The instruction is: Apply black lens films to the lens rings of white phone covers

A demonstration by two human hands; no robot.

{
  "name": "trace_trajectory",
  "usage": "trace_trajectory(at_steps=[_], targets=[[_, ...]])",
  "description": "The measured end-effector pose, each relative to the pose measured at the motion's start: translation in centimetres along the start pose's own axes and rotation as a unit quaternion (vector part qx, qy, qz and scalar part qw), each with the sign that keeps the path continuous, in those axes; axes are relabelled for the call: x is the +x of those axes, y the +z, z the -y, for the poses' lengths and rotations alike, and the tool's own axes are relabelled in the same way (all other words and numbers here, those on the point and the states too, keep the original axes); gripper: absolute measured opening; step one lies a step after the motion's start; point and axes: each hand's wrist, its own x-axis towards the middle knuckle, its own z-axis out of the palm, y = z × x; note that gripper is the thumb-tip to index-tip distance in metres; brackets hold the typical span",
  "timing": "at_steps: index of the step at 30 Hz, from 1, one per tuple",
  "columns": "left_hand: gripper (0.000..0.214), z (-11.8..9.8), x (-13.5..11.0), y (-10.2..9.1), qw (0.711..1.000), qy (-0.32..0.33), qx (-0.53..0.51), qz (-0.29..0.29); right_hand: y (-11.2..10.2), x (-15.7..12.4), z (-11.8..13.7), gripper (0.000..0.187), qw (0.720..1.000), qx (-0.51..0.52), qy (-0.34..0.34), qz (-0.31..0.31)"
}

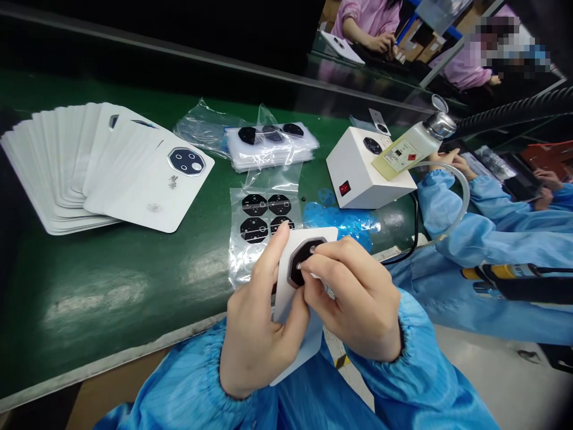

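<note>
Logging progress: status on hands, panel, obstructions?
Left hand holding white panel. Right hand touching its black octagonal plate. Clear sheet with black discs beyond, not obstructing.

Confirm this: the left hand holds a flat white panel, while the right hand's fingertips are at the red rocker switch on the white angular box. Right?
No: in the head view, the right hand has its fingertips at the black octagonal plate on the flat white panel, not at the red rocker switch. The left hand holds the panel.

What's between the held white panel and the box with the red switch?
Head view: loose blue film pieces, lying on the green bench.
</note>
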Motion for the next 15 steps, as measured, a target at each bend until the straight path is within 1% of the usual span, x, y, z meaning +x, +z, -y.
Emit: trace_trajectory(at_steps=[5,10,13,15], targets=[[0.074,-0.34,0.14,0.02,0.999,0.025,0.031,-0.001,-0.25,0.09,0.04,0.014,1.000,0.004,-0.002,0.007],[0.074,-0.27,0.02,0.01,1.000,0.009,0.021,0.009,-0.52,0.04,0.11,0.013,0.999,-0.024,-0.008,0.027],[0.073,-0.23,-0.02,-0.12,1.000,-0.010,-0.020,0.020,-0.65,-0.15,0.15,0.012,0.999,-0.045,-0.017,0.023],[0.072,-0.32,-0.01,-0.37,0.994,-0.036,-0.091,0.045,-0.94,-0.30,0.31,0.011,0.999,-0.045,-0.023,0.009]])
